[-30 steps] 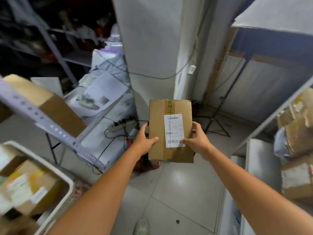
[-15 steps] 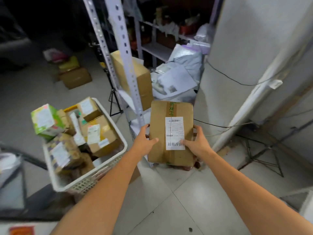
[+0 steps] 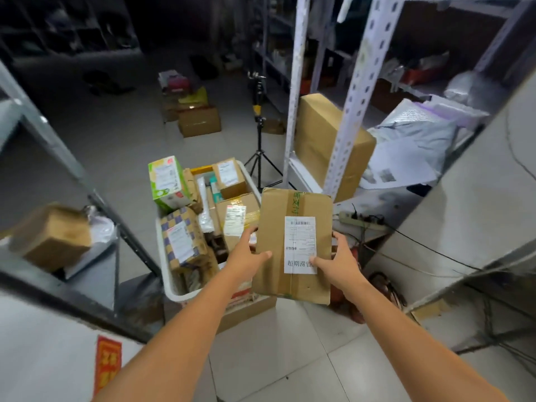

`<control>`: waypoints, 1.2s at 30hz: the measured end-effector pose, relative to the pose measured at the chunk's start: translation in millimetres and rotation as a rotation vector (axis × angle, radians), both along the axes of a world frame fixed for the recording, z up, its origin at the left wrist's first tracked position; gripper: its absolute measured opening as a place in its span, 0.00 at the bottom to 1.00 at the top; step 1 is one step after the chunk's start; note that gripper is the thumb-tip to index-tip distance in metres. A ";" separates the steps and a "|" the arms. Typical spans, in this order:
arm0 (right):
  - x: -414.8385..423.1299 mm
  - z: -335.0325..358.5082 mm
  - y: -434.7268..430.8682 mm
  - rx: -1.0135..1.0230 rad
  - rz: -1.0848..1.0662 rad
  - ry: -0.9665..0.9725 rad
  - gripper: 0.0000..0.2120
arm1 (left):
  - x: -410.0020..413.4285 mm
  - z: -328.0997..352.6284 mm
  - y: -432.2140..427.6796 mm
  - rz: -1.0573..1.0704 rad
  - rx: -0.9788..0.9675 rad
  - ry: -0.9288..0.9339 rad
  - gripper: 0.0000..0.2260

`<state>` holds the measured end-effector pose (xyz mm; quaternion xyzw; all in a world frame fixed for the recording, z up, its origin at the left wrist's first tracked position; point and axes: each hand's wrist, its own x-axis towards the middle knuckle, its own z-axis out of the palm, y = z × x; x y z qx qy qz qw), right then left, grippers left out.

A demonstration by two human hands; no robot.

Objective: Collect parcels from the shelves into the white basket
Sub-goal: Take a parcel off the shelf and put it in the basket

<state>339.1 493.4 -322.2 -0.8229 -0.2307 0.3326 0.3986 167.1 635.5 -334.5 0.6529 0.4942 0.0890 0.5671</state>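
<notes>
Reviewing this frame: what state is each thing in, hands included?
cardboard parcel: taped closed, label up, held off the floor beside the basket
left hand: grips the parcel's left edge
right hand: grips the parcel's right edge
white basket: heaped with parcels
green box: upright, on top of the heap
large brown box: closed, standing on the shelf
</notes>
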 end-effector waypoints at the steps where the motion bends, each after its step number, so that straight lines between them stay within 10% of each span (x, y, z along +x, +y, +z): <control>1: -4.9 0.1 10.8 0.000 0.022 -0.002 0.39 | -7.6 -0.9 8.1 0.014 0.001 0.000 0.31; 36: 84.4 -83.5 456.2 -0.106 0.396 -0.029 0.37 | 42.6 -92.2 385.4 0.341 -0.112 -0.036 0.33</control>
